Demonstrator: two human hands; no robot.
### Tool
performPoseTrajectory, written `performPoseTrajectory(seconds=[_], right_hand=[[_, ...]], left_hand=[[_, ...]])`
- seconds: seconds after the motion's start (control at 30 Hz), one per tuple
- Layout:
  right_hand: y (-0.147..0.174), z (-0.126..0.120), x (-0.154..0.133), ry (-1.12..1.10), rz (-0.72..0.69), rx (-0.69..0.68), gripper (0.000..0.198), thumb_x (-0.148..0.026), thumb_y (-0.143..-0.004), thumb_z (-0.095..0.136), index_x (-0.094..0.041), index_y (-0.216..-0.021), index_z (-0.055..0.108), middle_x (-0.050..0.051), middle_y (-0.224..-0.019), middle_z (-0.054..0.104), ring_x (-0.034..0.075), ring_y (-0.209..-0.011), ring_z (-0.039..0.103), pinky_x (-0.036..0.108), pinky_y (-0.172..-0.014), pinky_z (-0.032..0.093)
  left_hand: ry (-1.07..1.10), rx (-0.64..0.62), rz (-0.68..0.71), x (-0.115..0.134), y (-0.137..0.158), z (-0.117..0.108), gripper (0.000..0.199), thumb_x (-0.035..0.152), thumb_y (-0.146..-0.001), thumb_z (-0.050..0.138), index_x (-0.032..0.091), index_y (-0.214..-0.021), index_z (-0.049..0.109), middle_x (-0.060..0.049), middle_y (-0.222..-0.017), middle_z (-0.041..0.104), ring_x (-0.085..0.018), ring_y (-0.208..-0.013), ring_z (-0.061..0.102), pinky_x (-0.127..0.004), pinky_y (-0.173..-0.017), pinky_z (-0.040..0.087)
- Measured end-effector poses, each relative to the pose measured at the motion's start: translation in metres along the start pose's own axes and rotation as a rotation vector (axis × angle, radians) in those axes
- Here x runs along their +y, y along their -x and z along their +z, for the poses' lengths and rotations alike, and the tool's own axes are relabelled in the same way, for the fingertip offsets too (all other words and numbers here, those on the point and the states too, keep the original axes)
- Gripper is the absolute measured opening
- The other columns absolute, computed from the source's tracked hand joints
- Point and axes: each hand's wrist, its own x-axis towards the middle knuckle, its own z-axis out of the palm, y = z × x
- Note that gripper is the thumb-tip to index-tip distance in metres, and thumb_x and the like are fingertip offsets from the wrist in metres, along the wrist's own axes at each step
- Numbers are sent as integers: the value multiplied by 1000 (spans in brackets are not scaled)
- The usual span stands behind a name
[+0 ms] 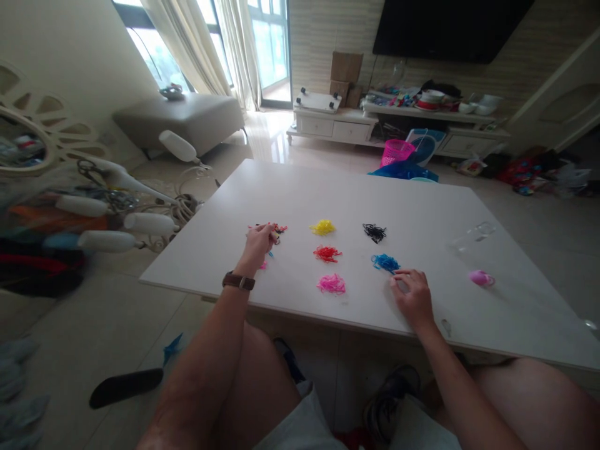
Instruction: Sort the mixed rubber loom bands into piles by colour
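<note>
Small piles of tiny rubber bands lie sorted by colour on a white table (328, 194): yellow (322, 227), black (374, 232), red (327, 253), blue (385, 262) and pink (332, 284). My left hand (258, 245), with a brown watch on the wrist, pinches at a mixed-colour clump (277, 231) at the left. A few loose bands lie under that hand. My right hand (413, 297) rests on the table just below the blue pile, fingers curled, touching the surface; whether it holds a band I cannot see.
A pink lid-like object (480, 278) and a clear plastic container (474, 236) lie at the table's right. White rack arms (112, 219) stand to the left. A pink basket (396, 152) and TV cabinet (337, 125) stand beyond. My knees are under the table's near edge.
</note>
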Motion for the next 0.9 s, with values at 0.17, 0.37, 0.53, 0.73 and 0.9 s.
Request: performPoseTrajectory(seconds=[0.17, 0.37, 0.53, 0.73, 0.9], right_hand=[[0, -4, -4, -2, -29, 46, 10, -23, -90, 61, -22, -82, 66, 7, -94, 68, 26, -93, 60, 44, -88, 49], [-23, -2, -59, -148, -60, 15, 6, -22, -91, 62, -24, -90, 68, 7, -98, 68, 26, -95, 60, 44, -92, 48], [-69, 21, -123, -360, -68, -128, 15, -24, -92, 62, -28, -105, 70, 6, -100, 67, 26, -96, 61, 44, -88, 49], [-90, 53, -150, -501, -1, -292, 7, -26, -92, 63, -25, -90, 70, 6, -93, 65, 24, -92, 61, 40, -83, 51], [-85, 47, -135, -504, 81, -229, 12, -26, -93, 60, -23, -83, 67, 3, -84, 65, 19, -79, 62, 34, -75, 51]], left_hand=[[822, -239, -423, 1, 9, 37, 28, 22, -91, 47, 18, -63, 47, -3, -59, 55, -8, -45, 48, -17, -39, 35], [1075, -208, -507, -12, 22, 83, 24, 17, -92, 42, 11, -86, 64, -18, -93, 72, -23, -96, 72, -28, -79, 59], [1037, -309, -504, -23, 30, 108, 25, 18, -88, 47, 11, -102, 68, -18, -107, 74, -26, -112, 69, -35, -94, 57], [977, -373, -501, -29, 31, 115, 20, 12, -85, 50, 10, -96, 67, -17, -110, 74, -23, -114, 68, -31, -98, 54], [985, -399, -513, -31, 31, 113, 21, 10, -85, 49, 8, -95, 67, -18, -110, 74, -23, -112, 69, -31, -97, 54]])
